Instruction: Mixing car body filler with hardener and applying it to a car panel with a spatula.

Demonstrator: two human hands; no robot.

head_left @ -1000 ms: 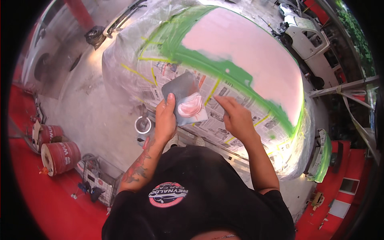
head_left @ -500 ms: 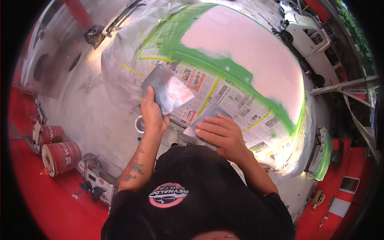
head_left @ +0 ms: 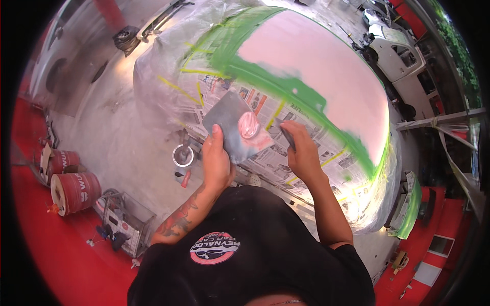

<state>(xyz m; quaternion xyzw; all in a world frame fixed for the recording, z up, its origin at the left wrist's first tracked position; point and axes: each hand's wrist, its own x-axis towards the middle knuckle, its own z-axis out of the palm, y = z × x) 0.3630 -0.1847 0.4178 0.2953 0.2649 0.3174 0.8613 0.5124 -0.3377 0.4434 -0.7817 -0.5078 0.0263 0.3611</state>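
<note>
- Plate (head_left: 223, 109), flat and grey, sat tilted in the left hand (head_left: 217, 159), above the newspaper (head_left: 310, 130); its near edge was partly covered by that hand.
- Left hand: it gripped the plate, thumb on top, the other fingers mostly hidden underneath.
- Right hand (head_left: 303, 150): it was closed on a spreader (head_left: 287, 136), near the plate's right side but apart from it; the palm was out of sight.
- Spreader: it showed almost edge-on, so its face could not be made out, and the fingers hid part.
- Tin (head_left: 174, 157): pale-rimmed, it stood left of the left hand; its dark contents were too unclear to tell.
- Paste (head_left: 248, 125): a pink, white-streaked mound lay on the plate's right part, the fainter smears below it hard to trace.
</note>
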